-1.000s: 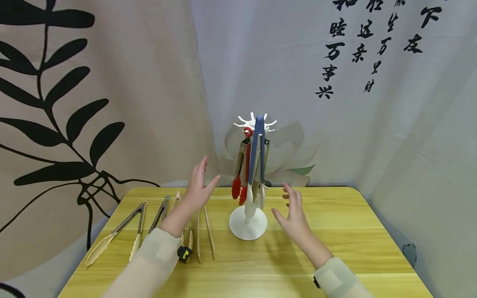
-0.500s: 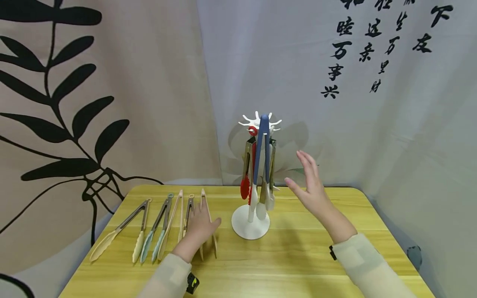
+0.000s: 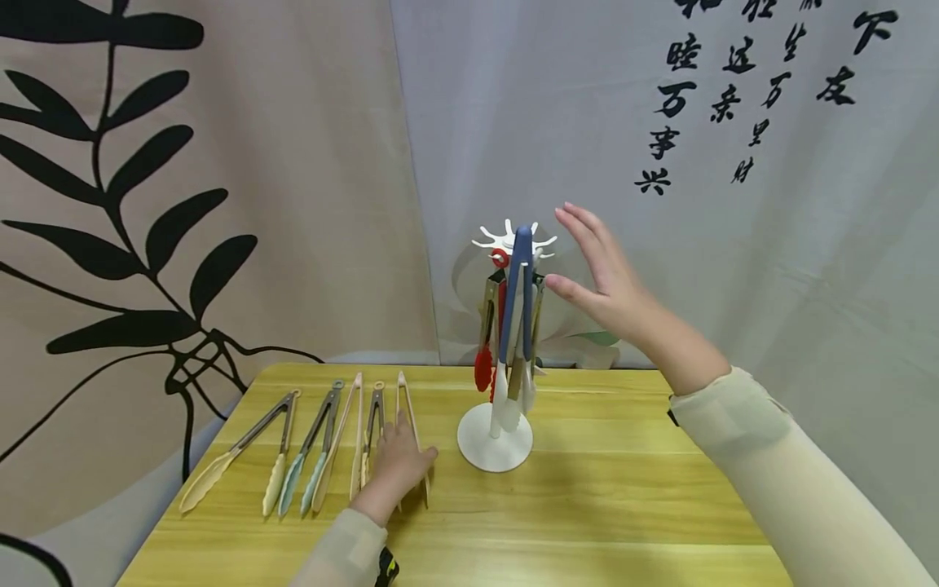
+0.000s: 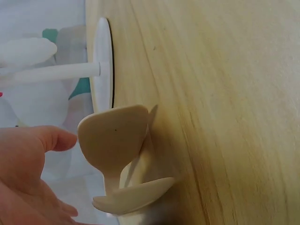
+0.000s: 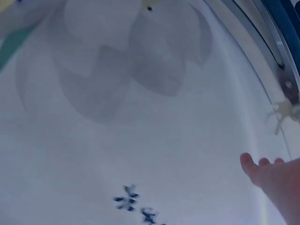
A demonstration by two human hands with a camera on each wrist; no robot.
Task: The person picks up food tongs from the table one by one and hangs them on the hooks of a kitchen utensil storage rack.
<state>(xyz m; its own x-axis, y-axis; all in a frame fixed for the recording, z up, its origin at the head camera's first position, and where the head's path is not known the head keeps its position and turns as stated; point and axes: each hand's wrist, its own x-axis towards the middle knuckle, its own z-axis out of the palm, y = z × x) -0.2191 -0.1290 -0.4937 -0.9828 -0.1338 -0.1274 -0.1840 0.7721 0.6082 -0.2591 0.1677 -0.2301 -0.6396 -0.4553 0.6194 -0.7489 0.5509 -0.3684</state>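
Note:
My left hand [image 3: 402, 461] reaches over the rightmost beige tongs [image 3: 410, 408] lying on the table. In the left wrist view its thumb [image 4: 61, 139] extends close beside one broad head of the tongs [image 4: 115, 133]; part of the fingers is out of that frame. Raised at the right, my right hand [image 3: 605, 273] has its fingers spread, beside the top of a white hanging rack [image 3: 506, 240]. Blue-handled tongs [image 3: 522, 244] and red-tipped tongs [image 3: 482, 368] hang there among others. The right wrist view catches the rack's hooks [image 5: 285, 110] just above the fingers.
Left of my left hand lie several more tongs: cream-tipped ones [image 3: 209, 481], light-blue-tipped ones [image 3: 291, 481] and pinkish ones [image 3: 345, 420]. The rack's round base [image 3: 495, 448] stands on the wooden table [image 3: 623, 489]. A printed curtain [image 3: 315, 163] hangs behind the table.
My left hand has come down from beside the rack onto the rightmost tongs. My right hand has risen from low beside the rack to the height of its hooks.

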